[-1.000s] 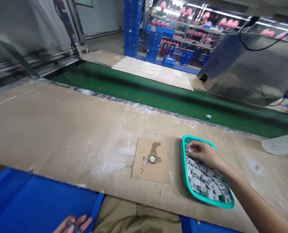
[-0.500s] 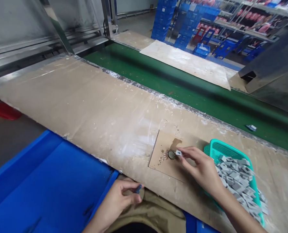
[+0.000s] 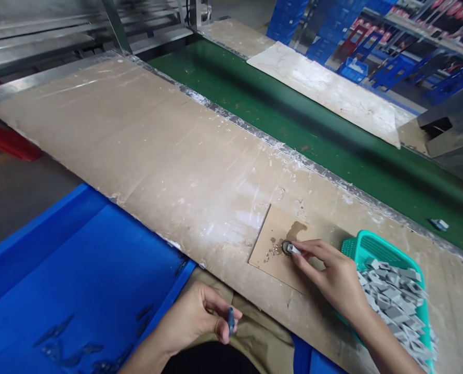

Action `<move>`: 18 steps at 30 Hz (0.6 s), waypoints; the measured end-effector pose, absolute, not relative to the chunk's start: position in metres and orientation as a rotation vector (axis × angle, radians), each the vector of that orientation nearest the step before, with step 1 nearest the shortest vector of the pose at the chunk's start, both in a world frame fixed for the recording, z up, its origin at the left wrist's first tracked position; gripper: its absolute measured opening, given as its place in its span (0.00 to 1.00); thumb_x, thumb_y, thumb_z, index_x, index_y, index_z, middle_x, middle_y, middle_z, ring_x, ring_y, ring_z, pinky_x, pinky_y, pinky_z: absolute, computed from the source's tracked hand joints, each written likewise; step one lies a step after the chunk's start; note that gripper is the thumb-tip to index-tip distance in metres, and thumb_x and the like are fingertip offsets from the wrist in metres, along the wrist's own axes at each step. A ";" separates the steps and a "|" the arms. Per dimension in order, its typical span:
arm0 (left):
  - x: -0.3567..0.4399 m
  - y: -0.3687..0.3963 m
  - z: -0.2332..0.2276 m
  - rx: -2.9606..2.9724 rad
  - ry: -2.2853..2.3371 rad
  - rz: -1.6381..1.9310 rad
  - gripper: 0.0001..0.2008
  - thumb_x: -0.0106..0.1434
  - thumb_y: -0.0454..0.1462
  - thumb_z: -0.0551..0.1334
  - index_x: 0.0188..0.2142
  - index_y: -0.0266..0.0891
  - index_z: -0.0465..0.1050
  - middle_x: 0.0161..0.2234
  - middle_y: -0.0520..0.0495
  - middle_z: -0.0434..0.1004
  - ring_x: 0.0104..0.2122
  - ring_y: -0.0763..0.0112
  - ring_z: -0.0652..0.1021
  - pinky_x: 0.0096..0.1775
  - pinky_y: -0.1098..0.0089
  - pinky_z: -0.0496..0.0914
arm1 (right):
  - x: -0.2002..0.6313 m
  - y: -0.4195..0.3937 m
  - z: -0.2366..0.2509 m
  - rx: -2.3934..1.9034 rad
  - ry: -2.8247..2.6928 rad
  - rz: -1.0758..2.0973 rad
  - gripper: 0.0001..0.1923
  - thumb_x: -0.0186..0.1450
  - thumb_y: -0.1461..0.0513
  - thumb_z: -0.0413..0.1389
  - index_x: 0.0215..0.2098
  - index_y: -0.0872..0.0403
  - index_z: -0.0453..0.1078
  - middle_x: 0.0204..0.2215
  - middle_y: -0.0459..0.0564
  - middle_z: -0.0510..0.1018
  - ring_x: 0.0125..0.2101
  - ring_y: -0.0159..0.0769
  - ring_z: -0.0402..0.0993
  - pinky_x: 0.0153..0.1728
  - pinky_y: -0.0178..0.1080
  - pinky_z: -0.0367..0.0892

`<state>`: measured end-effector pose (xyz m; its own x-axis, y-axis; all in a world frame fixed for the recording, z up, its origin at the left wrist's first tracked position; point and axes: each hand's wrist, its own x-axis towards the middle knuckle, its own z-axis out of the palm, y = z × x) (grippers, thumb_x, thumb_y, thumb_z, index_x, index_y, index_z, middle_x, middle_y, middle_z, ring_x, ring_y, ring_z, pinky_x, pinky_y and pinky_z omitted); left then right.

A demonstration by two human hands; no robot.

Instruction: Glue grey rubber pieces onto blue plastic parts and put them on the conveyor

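My left hand (image 3: 203,318), near my lap beside the table's front edge, pinches a small dark blue plastic piece (image 3: 231,319). Over the table, my right hand (image 3: 334,275) grips a small light-grey hollow block (image 3: 294,249) between thumb and fingers. The block's end is at a small round dish like a bottle cap (image 3: 285,248), partly covering it; I cannot tell whether they touch. Under the dish lies a square of brown cardboard (image 3: 268,228), with a dark wet stain and scattered drops on it. Right of that hand stands a green plastic basket (image 3: 358,249) heaped with similar grey blocks (image 3: 397,298).
A blue bin (image 3: 110,259) at lower left holds several dark blue pieces (image 3: 63,348). Behind the worktable (image 3: 157,150) runs a green conveyor belt (image 3: 293,109), carrying a small grey-and-blue piece (image 3: 438,224). A pale board (image 3: 325,85) lies beyond it.
My right hand has brought the grey block from beside the round dish to over its edge. My left hand has turned the blue piece more upright. The view has shifted downward and left.
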<state>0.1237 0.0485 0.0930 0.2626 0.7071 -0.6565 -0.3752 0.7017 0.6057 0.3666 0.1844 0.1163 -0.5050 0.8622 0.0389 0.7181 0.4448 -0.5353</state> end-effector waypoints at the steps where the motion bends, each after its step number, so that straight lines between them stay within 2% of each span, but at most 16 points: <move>1: 0.125 0.049 0.094 0.329 1.034 0.760 0.03 0.42 0.30 0.70 0.17 0.36 0.77 0.19 0.48 0.76 0.23 0.71 0.74 0.30 0.71 0.69 | 0.366 0.185 0.116 -1.362 -2.386 0.671 0.11 0.64 0.57 0.53 0.41 0.51 0.74 0.36 0.53 0.79 0.31 0.40 0.75 0.35 0.42 0.71; 2: 0.127 0.050 0.096 0.295 0.998 0.767 0.03 0.43 0.33 0.71 0.20 0.36 0.78 0.20 0.48 0.77 0.23 0.70 0.75 0.30 0.70 0.70 | 0.366 0.185 0.116 -1.367 -2.376 0.677 0.11 0.63 0.57 0.53 0.40 0.51 0.74 0.35 0.53 0.79 0.31 0.40 0.75 0.35 0.42 0.71; 5: 0.133 0.052 0.100 0.200 0.901 0.783 0.11 0.44 0.37 0.73 0.28 0.35 0.79 0.25 0.44 0.79 0.28 0.67 0.77 0.30 0.70 0.72 | 0.367 0.186 0.118 -1.392 -2.306 0.722 0.10 0.62 0.57 0.56 0.39 0.51 0.75 0.36 0.53 0.79 0.32 0.40 0.76 0.35 0.42 0.71; 8: 0.146 0.059 0.105 0.149 0.823 0.885 0.12 0.45 0.37 0.73 0.29 0.35 0.79 0.28 0.44 0.80 0.32 0.65 0.78 0.32 0.70 0.73 | 0.369 0.184 0.126 -1.476 -2.091 0.912 0.11 0.59 0.56 0.58 0.38 0.51 0.75 0.34 0.53 0.80 0.31 0.40 0.77 0.33 0.40 0.73; 12: 0.171 0.075 0.109 0.117 0.835 1.121 0.13 0.48 0.38 0.72 0.32 0.33 0.79 0.28 0.44 0.80 0.31 0.69 0.78 0.34 0.71 0.74 | 0.371 0.171 0.144 -1.525 -1.756 1.259 0.10 0.56 0.56 0.62 0.35 0.51 0.75 0.28 0.50 0.81 0.27 0.38 0.78 0.28 0.36 0.75; 18: 0.199 0.094 0.111 0.144 0.857 1.232 0.18 0.43 0.41 0.74 0.32 0.32 0.80 0.28 0.43 0.81 0.30 0.65 0.79 0.35 0.68 0.75 | 0.360 0.148 0.163 -1.496 -1.628 1.417 0.09 0.52 0.58 0.65 0.32 0.51 0.76 0.28 0.52 0.82 0.28 0.41 0.80 0.30 0.36 0.76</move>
<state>0.1990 0.0938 0.1110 0.0722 0.8662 -0.4944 -0.7648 0.3663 0.5300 0.3604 0.1475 0.1627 -0.2633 0.9262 -0.2697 0.3947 -0.1517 -0.9062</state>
